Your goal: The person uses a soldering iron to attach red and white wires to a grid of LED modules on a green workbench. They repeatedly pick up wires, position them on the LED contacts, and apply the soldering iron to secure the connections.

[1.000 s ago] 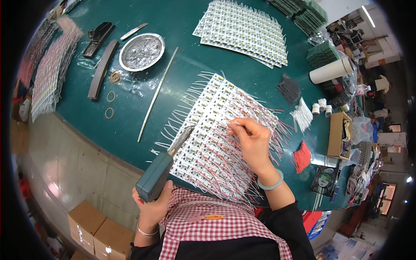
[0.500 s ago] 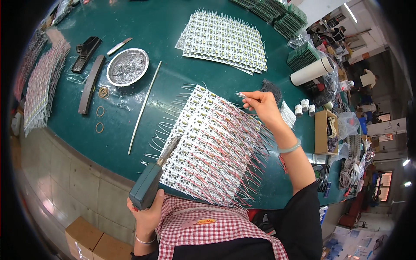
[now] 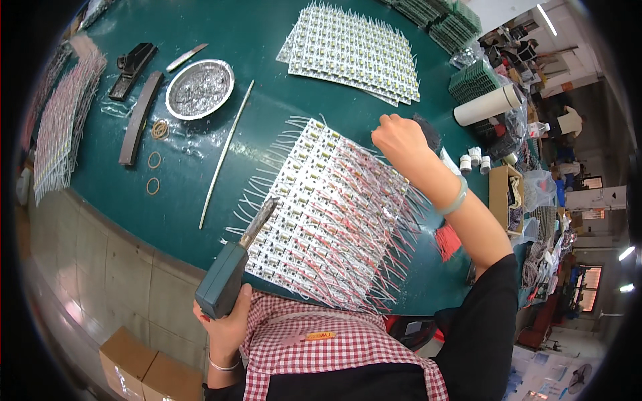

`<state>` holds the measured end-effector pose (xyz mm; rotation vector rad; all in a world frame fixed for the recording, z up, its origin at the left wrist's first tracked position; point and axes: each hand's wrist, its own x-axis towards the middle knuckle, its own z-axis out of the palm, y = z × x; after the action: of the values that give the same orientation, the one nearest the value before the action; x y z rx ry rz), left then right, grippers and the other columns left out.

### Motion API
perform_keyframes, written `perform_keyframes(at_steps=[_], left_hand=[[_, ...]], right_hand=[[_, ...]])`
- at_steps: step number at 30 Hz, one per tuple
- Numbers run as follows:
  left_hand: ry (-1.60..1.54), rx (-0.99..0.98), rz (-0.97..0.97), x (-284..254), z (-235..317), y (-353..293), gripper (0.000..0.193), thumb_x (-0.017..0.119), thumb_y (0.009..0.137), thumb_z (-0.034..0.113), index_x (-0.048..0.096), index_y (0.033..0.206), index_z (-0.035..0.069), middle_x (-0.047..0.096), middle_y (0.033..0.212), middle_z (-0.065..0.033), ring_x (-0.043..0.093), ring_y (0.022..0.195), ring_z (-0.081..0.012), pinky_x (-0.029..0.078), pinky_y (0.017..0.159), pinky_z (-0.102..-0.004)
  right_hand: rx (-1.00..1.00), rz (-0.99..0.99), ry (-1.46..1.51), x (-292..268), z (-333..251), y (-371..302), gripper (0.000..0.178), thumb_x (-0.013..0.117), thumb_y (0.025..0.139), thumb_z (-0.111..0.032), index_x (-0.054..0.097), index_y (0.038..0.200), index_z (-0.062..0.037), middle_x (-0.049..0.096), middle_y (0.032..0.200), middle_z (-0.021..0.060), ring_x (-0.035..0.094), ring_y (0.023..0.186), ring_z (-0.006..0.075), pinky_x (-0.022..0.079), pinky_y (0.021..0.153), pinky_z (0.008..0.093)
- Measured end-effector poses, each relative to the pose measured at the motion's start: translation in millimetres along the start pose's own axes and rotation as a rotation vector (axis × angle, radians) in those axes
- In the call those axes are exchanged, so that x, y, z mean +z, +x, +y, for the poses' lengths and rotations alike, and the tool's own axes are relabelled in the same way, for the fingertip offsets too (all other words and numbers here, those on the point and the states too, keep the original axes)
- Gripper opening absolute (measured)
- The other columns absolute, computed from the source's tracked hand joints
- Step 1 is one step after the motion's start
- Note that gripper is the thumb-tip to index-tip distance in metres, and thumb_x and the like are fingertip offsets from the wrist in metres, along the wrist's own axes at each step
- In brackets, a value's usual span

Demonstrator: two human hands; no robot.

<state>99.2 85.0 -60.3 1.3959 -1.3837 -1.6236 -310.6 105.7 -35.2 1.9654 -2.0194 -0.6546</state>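
Observation:
My left hand [image 3: 229,324] is wrapped round a green-bodied soldering gun [image 3: 222,281]. Its tip lies over the left edge of a white circuit board panel [image 3: 294,214] with small yellowish parts. Thin white wires stick out along the panel's left edge, and red and white wires cover its right part. Beyond the panel's far right corner, my right hand [image 3: 401,140] is closed above the table, its fingers curled in; what they hold, if anything, is hidden. A white wire bundle [image 3: 449,162] shows partly behind that wrist, and a red wire bundle [image 3: 447,240] lies below the forearm.
Stacked white panels [image 3: 354,57] lie at the far side. Leftward are a round metal bowl [image 3: 200,90], a thin rod [image 3: 227,154], a knife [image 3: 187,57], rubber bands [image 3: 154,160] and wired panels [image 3: 67,127]. A white flask [image 3: 488,105] and thread spools [image 3: 475,157] are at right.
My right hand has curled into a fist and turned, hiding the white wire ends seen at its fingertips before. The red wire bundle has come into fuller view. The soldering gun stays near the panel's left edge.

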Motion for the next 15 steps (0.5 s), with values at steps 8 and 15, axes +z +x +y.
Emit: perform_keyframes(at_steps=[8, 15], left_hand=[[0.060, 0.186, -0.046, -7, -5, -1, 0.027, 0.081, 0.079, 0.003, 0.066, 0.099, -0.005, 0.068, 0.091, -0.0084, 0.062, 0.078, -0.0118, 0.050, 0.066, -0.0275], [0.061, 0.178, -0.014, -4, -4, 0, 0.027, 0.082, 0.079, 0.004, 0.066, 0.099, -0.005, 0.068, 0.093, -0.0089, 0.062, 0.079, -0.0113, 0.050, 0.066, -0.0269]], right_hand=[[0.103, -0.173, -0.030, 3, -23, 9, 0.005, 0.072, 0.073, -0.009, 0.075, 0.074, -0.0129, 0.067, 0.076, 0.0074, 0.068, 0.078, 0.0233, 0.051, 0.076, 0.0407], [0.152, -0.127, -0.126, 18, -3, -3, 0.008, 0.074, 0.070, -0.004, 0.074, 0.072, -0.0113, 0.065, 0.074, 0.0087, 0.069, 0.074, 0.0239, 0.038, 0.105, 0.0571]])
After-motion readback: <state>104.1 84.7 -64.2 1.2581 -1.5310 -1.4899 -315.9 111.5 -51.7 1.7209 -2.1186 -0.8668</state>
